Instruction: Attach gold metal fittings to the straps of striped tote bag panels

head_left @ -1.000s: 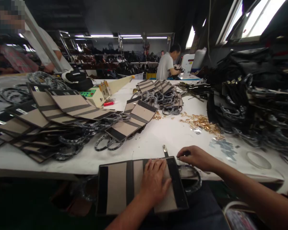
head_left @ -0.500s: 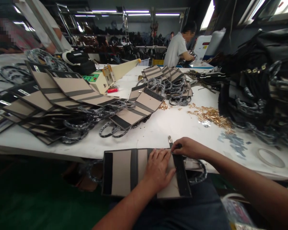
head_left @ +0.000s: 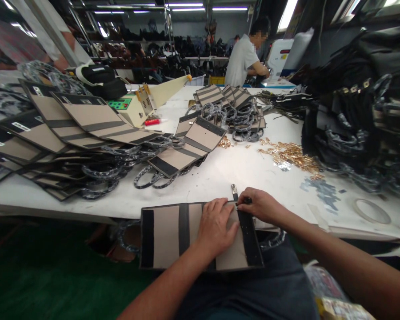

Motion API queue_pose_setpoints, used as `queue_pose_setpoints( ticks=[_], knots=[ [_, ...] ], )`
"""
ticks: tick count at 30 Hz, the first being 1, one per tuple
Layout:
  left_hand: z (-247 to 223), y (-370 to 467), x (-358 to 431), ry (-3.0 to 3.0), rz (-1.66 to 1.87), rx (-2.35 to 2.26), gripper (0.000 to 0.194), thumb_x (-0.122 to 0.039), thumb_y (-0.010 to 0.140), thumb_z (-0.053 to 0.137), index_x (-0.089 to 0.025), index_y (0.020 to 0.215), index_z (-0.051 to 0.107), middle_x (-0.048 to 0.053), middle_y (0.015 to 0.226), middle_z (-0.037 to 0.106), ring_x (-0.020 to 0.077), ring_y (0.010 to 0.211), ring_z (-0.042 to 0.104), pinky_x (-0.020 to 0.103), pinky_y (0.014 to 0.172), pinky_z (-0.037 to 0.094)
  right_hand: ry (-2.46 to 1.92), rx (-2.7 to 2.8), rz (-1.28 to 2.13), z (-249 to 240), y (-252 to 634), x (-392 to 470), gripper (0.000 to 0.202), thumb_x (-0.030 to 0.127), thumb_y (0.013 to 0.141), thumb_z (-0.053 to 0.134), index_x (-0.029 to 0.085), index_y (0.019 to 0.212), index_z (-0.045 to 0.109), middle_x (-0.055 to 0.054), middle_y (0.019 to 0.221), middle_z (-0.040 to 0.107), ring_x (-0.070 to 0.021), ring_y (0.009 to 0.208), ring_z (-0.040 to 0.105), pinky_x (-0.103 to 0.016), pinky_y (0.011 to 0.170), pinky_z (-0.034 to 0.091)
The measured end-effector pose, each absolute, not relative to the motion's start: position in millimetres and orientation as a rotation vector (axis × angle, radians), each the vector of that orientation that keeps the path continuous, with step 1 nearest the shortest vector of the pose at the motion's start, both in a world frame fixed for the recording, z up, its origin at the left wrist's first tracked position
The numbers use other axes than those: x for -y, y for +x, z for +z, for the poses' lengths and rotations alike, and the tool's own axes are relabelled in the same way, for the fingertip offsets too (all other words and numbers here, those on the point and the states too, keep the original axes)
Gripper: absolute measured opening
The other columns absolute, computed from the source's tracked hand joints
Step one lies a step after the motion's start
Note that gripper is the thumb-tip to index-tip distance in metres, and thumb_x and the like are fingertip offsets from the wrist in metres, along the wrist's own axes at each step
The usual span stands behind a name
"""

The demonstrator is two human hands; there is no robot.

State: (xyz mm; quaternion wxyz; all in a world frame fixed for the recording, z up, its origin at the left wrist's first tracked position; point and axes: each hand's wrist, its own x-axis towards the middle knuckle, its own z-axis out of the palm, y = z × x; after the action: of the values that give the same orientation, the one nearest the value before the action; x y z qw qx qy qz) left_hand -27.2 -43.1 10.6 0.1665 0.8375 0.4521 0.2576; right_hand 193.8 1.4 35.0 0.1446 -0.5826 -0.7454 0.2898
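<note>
A beige bag panel [head_left: 166, 235] with black end strips and dark grey bands lies across my lap against the table's front edge. Wrapped handles [head_left: 128, 235] stick out at its two ends. My left hand [head_left: 216, 226] rests flat on the panel, fingers stretched out. At the panel's upper right edge my right hand [head_left: 258, 204] is closed in a pinch beside the black strip [head_left: 250, 235]. What its fingertips hold is too small to make out; something dark shows at the fingers. Just beyond the edge, a tab with a metal fitting [head_left: 234, 190] points away from me.
Stacked bag panels [head_left: 96, 118] cover the table's left side. Gold metal fittings [head_left: 291, 155], grey pieces [head_left: 322, 191] and a tape roll [head_left: 371, 211] lie to the right, near piled black bags [head_left: 346, 115]. A person [head_left: 242, 60] works at the back beside a white machine [head_left: 280, 58].
The view has shifted slightly, so the things on the table sit a little further left and higher. Both hands keep nearly the same places on the panel.
</note>
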Motion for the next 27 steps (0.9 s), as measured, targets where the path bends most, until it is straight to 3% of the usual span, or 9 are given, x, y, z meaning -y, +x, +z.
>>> queue_pose_setpoints(
  ticks=[4, 8, 11, 13, 16, 18, 23, 27],
  knots=[
    [20.0, -22.0, 24.7, 2.348, 0.631, -1.339, 0.029, -0.034, 0.095, 0.072, -0.023, 0.121, 0.069, 0.007, 0.127, 0.071, 0.0283, 0.122, 0.059, 0.046, 0.109, 0.044, -1.742, 2.166, 0.782, 37.1, 192.5, 3.9, 0.007, 0.024, 0.085, 0.072, 0.026, 0.09, 0.077, -0.002, 0.097, 0.072, -0.0222, 0.09, 0.067, -0.033, 0.082, 0.046],
    [33.5, -17.3, 4.1, 2.257, 0.335, -1.373, 0.033, -0.036, 0.094, 0.071, -0.024, 0.124, 0.07, 0.006, 0.127, 0.073, 0.0277, 0.121, 0.062, 0.039, 0.103, 0.046, -1.751, 2.148, 0.792, 39.9, 191.4, 7.9, 0.011, 0.021, 0.084, 0.072, 0.026, 0.091, 0.077, -0.001, 0.097, 0.073, -0.0215, 0.09, 0.066, -0.032, 0.081, 0.045],
    [43.6, -14.5, -15.2, 2.194, 0.173, -1.38, 0.038, -0.044, 0.087, 0.075, -0.025, 0.119, 0.075, 0.007, 0.118, 0.077, 0.0276, 0.106, 0.069, 0.034, 0.084, 0.049, -1.761, 2.128, 0.793, 43.0, 190.7, 9.5, 0.008, 0.021, 0.084, 0.072, 0.026, 0.089, 0.076, -0.001, 0.096, 0.072, -0.0208, 0.088, 0.066, -0.031, 0.079, 0.044],
    [49.0, -12.7, -28.7, 2.17, 0.055, -1.344, 0.032, -0.048, 0.08, 0.077, -0.025, 0.102, 0.079, 0.004, 0.099, 0.079, 0.0251, 0.088, 0.07, 0.031, 0.069, 0.044, -1.76, 2.117, 0.79, 44.2, 190.8, 10.3, 0.006, 0.022, 0.084, 0.073, 0.026, 0.087, 0.076, -0.001, 0.095, 0.072, -0.0204, 0.087, 0.065, -0.031, 0.077, 0.044],
    [54.5, -10.0, -44.6, 2.151, -0.078, -1.268, 0.024, -0.047, 0.074, 0.077, -0.024, 0.075, 0.076, 0.0, 0.068, 0.068, 0.0187, 0.065, 0.061, 0.03, 0.058, 0.034, -1.745, 2.111, 0.788, 43.2, 192.3, 10.9, 0.004, 0.023, 0.085, 0.074, 0.027, 0.087, 0.076, 0.0, 0.095, 0.071, -0.0199, 0.086, 0.065, -0.031, 0.077, 0.044],
    [56.1, -8.0, -51.2, 2.143, -0.127, -1.239, 0.024, -0.046, 0.073, 0.076, -0.023, 0.067, 0.072, -0.003, 0.057, 0.058, 0.0162, 0.057, 0.053, 0.03, 0.056, 0.03, -1.735, 2.109, 0.785, 40.9, 193.8, 10.0, 0.004, 0.024, 0.086, 0.075, 0.027, 0.087, 0.077, 0.0, 0.094, 0.071, -0.0198, 0.085, 0.065, -0.031, 0.076, 0.044],
    [53.4, -2.9, -61.8, 2.097, -0.191, -1.178, 0.023, -0.041, 0.071, 0.077, -0.022, 0.062, 0.068, -0.005, 0.053, 0.047, 0.0141, 0.056, 0.045, 0.031, 0.056, 0.026, -1.709, 2.128, 0.793, 36.3, 196.7, 2.9, 0.004, 0.023, 0.085, 0.077, 0.026, 0.087, 0.076, 0.0, 0.092, 0.071, -0.0199, 0.084, 0.065, -0.03, 0.075, 0.043],
    [49.3, 0.6, -68.9, 2.029, -0.211, -1.155, 0.021, -0.038, 0.068, 0.079, -0.021, 0.061, 0.068, -0.005, 0.054, 0.048, 0.0147, 0.059, 0.046, 0.031, 0.057, 0.028, -1.618, 2.177, 0.715, 39.7, 199.3, 7.6, 0.004, 0.022, 0.088, 0.076, 0.026, 0.091, 0.075, 0.0, 0.093, 0.071, -0.0192, 0.083, 0.065, -0.03, 0.074, 0.043]
  ],
)
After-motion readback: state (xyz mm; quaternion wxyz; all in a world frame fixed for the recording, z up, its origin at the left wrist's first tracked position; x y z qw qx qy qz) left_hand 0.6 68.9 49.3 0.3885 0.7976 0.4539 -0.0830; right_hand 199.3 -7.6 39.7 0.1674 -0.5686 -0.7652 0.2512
